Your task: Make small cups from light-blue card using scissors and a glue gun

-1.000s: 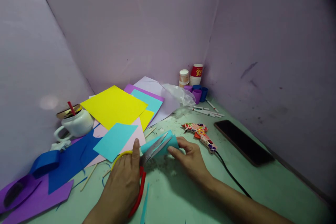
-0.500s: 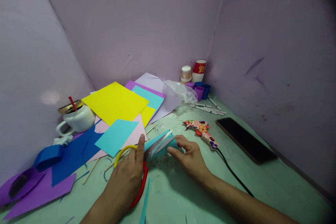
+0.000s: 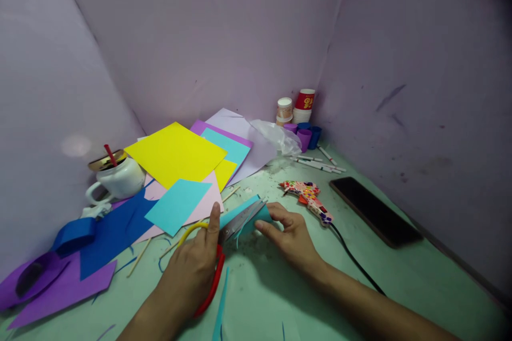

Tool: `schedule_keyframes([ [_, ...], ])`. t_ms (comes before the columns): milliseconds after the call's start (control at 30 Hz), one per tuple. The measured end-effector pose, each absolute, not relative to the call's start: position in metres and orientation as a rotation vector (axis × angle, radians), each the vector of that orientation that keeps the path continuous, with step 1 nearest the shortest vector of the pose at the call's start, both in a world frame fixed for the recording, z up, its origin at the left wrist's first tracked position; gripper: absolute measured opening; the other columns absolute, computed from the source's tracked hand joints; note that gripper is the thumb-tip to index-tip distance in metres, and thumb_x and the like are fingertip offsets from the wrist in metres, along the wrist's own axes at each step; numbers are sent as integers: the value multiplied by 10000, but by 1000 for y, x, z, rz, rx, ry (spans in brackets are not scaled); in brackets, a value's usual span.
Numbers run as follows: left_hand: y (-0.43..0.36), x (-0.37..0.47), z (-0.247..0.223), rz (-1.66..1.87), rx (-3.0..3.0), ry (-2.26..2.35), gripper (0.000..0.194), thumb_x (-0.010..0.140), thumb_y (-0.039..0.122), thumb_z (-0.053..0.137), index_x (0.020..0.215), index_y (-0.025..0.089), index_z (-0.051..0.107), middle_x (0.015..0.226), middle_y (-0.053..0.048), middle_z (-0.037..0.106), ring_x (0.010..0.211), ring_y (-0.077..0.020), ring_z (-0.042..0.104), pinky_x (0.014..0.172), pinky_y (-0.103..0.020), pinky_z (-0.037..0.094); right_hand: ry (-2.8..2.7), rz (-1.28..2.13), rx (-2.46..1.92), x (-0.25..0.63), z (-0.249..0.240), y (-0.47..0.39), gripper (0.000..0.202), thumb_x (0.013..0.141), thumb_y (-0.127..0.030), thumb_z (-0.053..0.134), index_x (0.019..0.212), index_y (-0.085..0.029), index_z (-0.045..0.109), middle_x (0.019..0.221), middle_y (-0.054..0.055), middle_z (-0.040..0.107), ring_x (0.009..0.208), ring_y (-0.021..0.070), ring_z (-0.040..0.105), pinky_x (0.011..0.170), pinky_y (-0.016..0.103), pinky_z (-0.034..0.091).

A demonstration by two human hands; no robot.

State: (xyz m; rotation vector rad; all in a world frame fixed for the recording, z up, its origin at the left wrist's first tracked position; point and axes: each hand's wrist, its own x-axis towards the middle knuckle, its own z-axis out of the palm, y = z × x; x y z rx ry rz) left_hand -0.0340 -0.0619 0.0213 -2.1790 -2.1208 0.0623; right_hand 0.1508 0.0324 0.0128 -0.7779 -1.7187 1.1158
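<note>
My left hand [image 3: 196,261] is closed on a pair of scissors [image 3: 240,219] with one yellow and one red handle. Its forefinger stretches along the pivot. The blades lie nearly together across a light blue paper piece [image 3: 263,218], and a thin cut sliver dangles below them. My right hand [image 3: 290,232] pinches that paper at its right end, thumb in front. A narrow light blue paper strip [image 3: 221,306] lies on the table below the scissors. Left of the blades, a light blue sheet [image 3: 178,206] rests on pink paper.
A patterned glue gun [image 3: 308,200] with a black cord and a dark phone [image 3: 374,210] lie to the right. Yellow paper [image 3: 176,152] and other sheets cover the back left, near a white mug [image 3: 120,178]. Paper cups [image 3: 305,104] and markers [image 3: 318,165] stand or lie behind.
The scissor blades have closed from a wide gap to almost together on the light blue paper. A thin paper sliver now hangs beneath them. Both hands stay nearly in place.
</note>
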Motion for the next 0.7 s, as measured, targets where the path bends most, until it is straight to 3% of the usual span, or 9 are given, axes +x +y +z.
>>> schedule_keyframes([
  [200, -63, -36, 18, -97, -2217, -2037, 874, 788, -12, 296, 1349, 143, -356, 974, -159, 670, 736, -259, 678, 611, -360, 526, -1733, 1114, -801, 152, 16, 32, 114, 747, -279, 643, 695, -204, 712, 795, 62, 684, 799, 223, 606, 775, 355, 467],
  [267, -63, -39, 18, -214, -2237, -2043, 826, 801, 17, 302, 1408, 138, -246, 961, -159, 679, 759, -267, 683, 621, -366, 532, -1734, 1115, -817, 152, 16, 32, 130, 747, -293, 641, 687, -195, 703, 795, 68, 682, 801, 228, 606, 778, 360, 463],
  [333, -62, -43, 21, -405, -2246, -2089, 727, 813, 62, 311, 1459, 130, -16, 968, -159, 685, 815, -270, 684, 663, -368, 534, -1727, 1122, -849, 153, 17, 33, 151, 740, -310, 641, 684, -180, 693, 795, 76, 680, 797, 234, 604, 769, 365, 460],
  [400, -59, -51, 26, -653, -2187, -2205, 565, 837, 155, 337, 1398, 133, 273, 922, -138, 697, 773, -254, 687, 656, -352, 531, -1692, 1165, -887, 154, 18, 36, 160, 721, -324, 655, 704, -168, 683, 778, 73, 679, 765, 227, 603, 737, 356, 464],
  [467, -56, -59, 33, -945, -2013, -2393, 417, 854, 310, 392, 1231, 149, 466, 773, -88, 695, 646, -229, 672, 586, -326, 522, -1623, 1250, -885, 155, 19, 39, 183, 694, -339, 681, 745, -163, 667, 755, 58, 675, 729, 209, 601, 704, 337, 470],
  [567, -52, -66, 43, -1552, -1730, -2633, 395, 790, 492, 527, 1041, 188, 505, 610, -3, 640, 493, -171, 601, 458, -260, 475, -1517, 1380, -815, 157, 20, 43, 252, 662, -377, 721, 762, -166, 626, 730, 36, 661, 695, 182, 598, 674, 310, 478],
  [700, -51, -54, 45, -2445, -1589, -2685, 465, 714, 514, 646, 1007, 217, 442, 604, 36, 640, 408, -113, 535, 381, -201, 414, -1460, 1427, -777, 156, 20, 46, 335, 595, -386, 787, 781, -170, 611, 743, 34, 652, 703, 175, 598, 657, 298, 486],
])
